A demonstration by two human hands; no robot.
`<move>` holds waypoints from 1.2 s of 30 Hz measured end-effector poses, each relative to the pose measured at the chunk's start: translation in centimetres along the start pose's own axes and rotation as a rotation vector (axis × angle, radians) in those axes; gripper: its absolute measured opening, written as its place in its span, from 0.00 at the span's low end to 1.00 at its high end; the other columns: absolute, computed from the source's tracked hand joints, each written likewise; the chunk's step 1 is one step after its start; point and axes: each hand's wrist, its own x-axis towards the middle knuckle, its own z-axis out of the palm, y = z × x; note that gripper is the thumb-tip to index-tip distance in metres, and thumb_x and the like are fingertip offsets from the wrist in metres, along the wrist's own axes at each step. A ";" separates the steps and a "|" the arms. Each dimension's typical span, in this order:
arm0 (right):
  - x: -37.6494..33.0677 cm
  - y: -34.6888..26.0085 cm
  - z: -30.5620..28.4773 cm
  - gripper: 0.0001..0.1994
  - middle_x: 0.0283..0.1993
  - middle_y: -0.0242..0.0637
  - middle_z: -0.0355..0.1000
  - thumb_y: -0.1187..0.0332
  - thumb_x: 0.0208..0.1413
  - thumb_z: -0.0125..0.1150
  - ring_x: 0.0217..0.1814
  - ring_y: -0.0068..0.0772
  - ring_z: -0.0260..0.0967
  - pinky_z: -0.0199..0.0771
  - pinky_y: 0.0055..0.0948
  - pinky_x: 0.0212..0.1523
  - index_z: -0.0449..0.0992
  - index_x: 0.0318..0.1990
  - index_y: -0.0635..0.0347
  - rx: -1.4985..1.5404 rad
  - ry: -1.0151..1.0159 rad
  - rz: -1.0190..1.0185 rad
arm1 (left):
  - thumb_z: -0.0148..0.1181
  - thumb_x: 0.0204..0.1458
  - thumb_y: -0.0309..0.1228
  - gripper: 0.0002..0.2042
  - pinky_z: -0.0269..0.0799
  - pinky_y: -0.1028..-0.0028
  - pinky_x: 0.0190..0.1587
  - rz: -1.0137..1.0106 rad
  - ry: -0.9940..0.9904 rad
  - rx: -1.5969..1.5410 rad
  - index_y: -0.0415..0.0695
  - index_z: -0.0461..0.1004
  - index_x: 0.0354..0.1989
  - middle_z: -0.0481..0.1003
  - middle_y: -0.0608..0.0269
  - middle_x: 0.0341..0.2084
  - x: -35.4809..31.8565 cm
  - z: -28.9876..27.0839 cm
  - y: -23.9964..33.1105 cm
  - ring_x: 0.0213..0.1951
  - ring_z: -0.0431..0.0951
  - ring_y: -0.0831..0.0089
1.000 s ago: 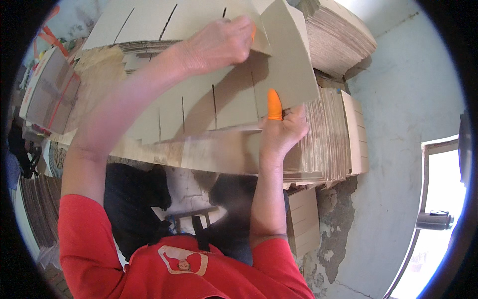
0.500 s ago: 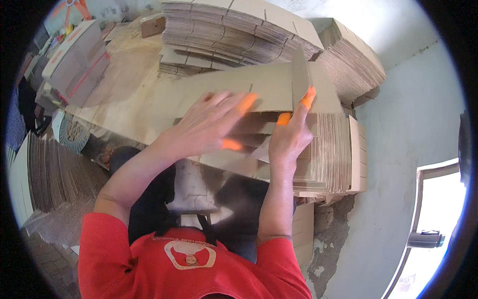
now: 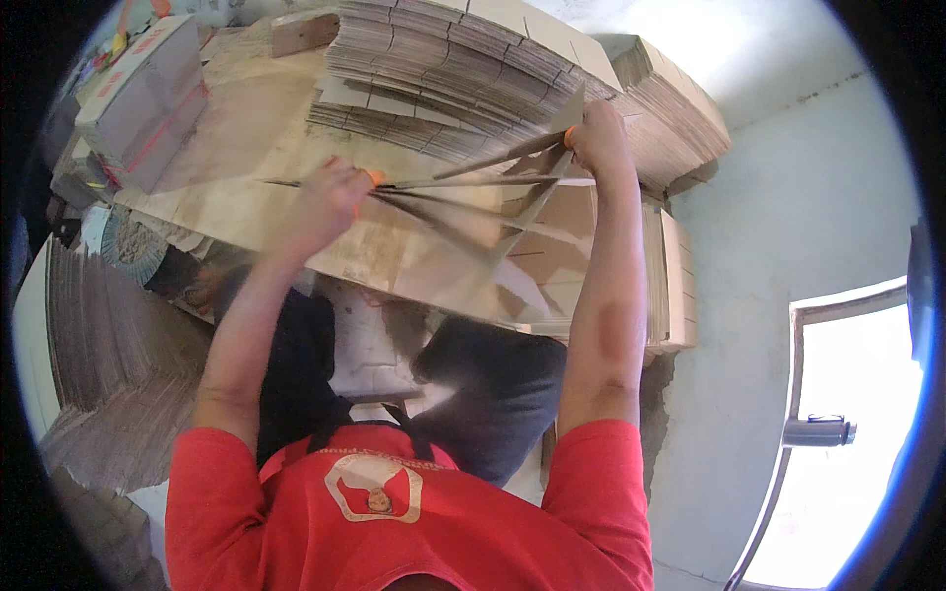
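Inside table edge [image 3: 374, 283], left hand [image 3: 338, 195], right hand [image 3: 599, 138] apart, gripping cardboard strips [image 3: 483, 181]

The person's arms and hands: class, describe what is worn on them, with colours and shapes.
Short, plain red sleeves leave the forearms bare. Small orange finger cots, snug and rounded, show on both the left hand and the right hand; blur hides how many.

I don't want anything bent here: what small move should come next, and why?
Probably steady the left hand and draw the right hand slightly outward, straightening the strips: they bunch at the left hand, fan out rightward and some cross, though blur hides exactly where.
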 end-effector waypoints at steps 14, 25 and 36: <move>-13.1 -11.3 6.2 0.34 0.23 0.44 0.73 0.52 0.52 0.67 0.22 0.44 0.74 0.72 0.42 0.21 0.63 0.56 0.71 -0.135 0.117 -0.146 | 0.72 0.39 0.31 0.40 0.60 0.61 0.62 -0.361 -0.229 0.103 0.49 0.62 0.66 0.71 0.52 0.53 -4.2 -7.6 -1.9 0.58 0.65 0.54; -23.9 -5.4 8.5 0.38 0.32 0.48 0.75 0.71 0.53 0.56 0.31 0.52 0.75 0.74 0.48 0.31 0.46 0.70 0.65 -0.124 -0.255 0.010 | 0.62 0.56 0.41 0.38 0.43 0.63 0.71 -0.750 0.543 -0.238 0.44 0.50 0.72 0.50 0.55 0.71 -10.4 -5.0 -4.3 0.72 0.47 0.59; -22.3 1.2 7.2 0.35 0.37 0.51 0.75 0.83 0.46 0.58 0.38 0.57 0.73 0.72 0.47 0.37 0.65 0.65 0.49 0.092 -0.187 0.074 | 0.41 0.58 0.65 0.40 0.61 0.70 0.60 -1.078 0.794 -1.424 0.35 0.68 0.58 0.75 0.57 0.50 -7.6 0.7 -10.2 0.53 0.71 0.66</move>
